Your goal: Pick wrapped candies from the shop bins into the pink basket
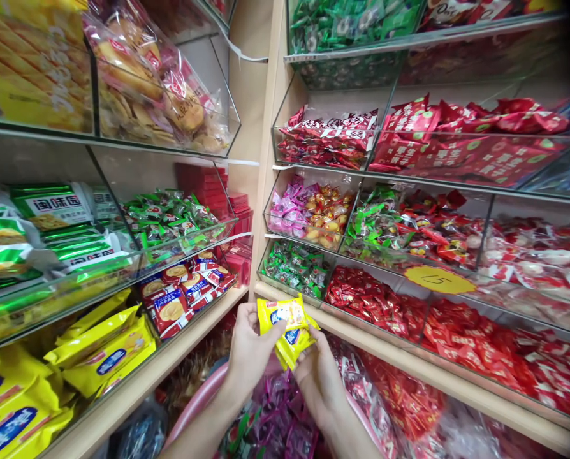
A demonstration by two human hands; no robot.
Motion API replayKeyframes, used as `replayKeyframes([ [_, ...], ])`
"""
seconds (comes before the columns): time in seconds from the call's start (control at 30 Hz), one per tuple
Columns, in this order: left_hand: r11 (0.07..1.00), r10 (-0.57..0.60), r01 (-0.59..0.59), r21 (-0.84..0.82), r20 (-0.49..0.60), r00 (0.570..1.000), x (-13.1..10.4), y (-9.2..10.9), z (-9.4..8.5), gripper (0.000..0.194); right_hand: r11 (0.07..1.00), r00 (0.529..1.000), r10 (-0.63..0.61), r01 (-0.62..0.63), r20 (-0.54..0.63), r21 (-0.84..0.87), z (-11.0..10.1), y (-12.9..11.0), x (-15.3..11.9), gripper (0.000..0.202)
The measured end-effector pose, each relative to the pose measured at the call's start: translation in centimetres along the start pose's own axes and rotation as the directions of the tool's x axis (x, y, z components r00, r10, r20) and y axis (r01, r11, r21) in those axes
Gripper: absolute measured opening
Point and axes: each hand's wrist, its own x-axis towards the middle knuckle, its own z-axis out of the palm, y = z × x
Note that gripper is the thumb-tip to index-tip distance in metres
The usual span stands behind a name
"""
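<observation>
Two small yellow snack packets (287,325) with blue labels overlap between my hands, in front of the corner where the shelves meet. My left hand (252,341) grips them from the left, its thumb lying across the front. From the lower right, my right hand (317,360) pinches their edge between thumb and fingers. Similar larger yellow packets (113,357) lie in the lower left bin. Beneath my forearms sits a pink-rimmed tub (194,408) holding purple-wrapped sweets (282,414).
Clear-fronted bins of wrapped sweets and biscuits line both sides. A wooden shelf edge (457,376) runs along the right, another (136,386) along the left. A yellow tag (438,280) marked 15 hangs on a right bin. Bagged sweets (404,395) lie below.
</observation>
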Motion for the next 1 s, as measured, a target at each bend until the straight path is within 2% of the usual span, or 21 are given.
replayKeyframes([
  [0.1,0.999,0.016,-0.017,0.036,0.021,1.000,-0.7,-0.9,0.0,0.062,1.000,1.000,-0.013,0.013,0.021,-0.021,0.3,0.1,-0.1,0.042],
  [0.23,0.968,0.127,-0.130,0.215,0.027,0.991,-1.8,-1.8,-0.2,0.039,0.996,0.998,-0.054,0.055,0.017,-0.065,0.8,0.6,-0.3,0.048],
  [0.3,0.944,0.184,-0.196,0.266,0.069,0.981,-2.2,-1.7,-0.9,0.031,0.994,0.998,-0.055,0.056,0.012,-0.089,1.0,1.0,-0.5,0.052],
  [0.33,0.943,0.175,-0.195,0.268,0.096,0.980,-2.5,-1.4,-1.4,0.030,0.994,0.999,-0.041,0.042,0.011,-0.103,1.1,1.2,-0.7,0.054],
  [0.43,0.975,0.043,-0.081,0.207,0.181,0.983,-3.1,0.3,-3.5,0.043,0.989,0.999,0.016,-0.009,0.044,-0.146,1.8,1.9,-1.6,0.056],
  [0.53,0.983,-0.052,-0.006,0.184,0.304,0.951,-4.0,3.0,-5.8,0.063,0.985,0.986,0.066,-0.039,0.154,-0.169,3.1,2.9,-3.2,0.060],
  [0.6,0.981,-0.085,0.017,0.193,0.351,0.933,-4.8,4.7,-7.0,0.067,0.980,0.969,0.120,-0.081,0.217,-0.182,4.2,3.8,-4.4,0.064],
  [0.67,0.978,-0.076,0.004,0.209,0.337,0.938,-5.6,5.8,-7.9,0.065,0.975,0.948,0.172,-0.124,0.269,-0.187,5.1,4.7,-5.5,0.069],
  [0.77,0.950,-0.042,-0.031,0.311,0.227,0.973,-6.7,6.3,-9.6,0.066,0.969,0.909,0.206,-0.138,0.362,-0.206,6.1,6.0,-6.5,0.070],
  [0.9,0.824,0.068,-0.073,0.562,0.030,0.997,-6.9,6.2,-13.5,0.077,0.945,0.840,0.268,-0.134,0.472,-0.298,7.5,7.3,-6.3,0.071],
  [0.97,0.671,0.174,-0.125,0.731,0.009,0.985,-6.5,6.5,-15.8,0.076,0.930,0.795,0.300,-0.120,0.528,-0.349,8.2,8.2,-5.6,0.075],
  [1.0,0.556,0.211,-0.140,0.820,0.024,0.977,-6.3,6.8,-16.9,0.074,0.920,0.781,0.309,-0.099,0.543,-0.380,8.5,8.7,-5.2,0.079],
])
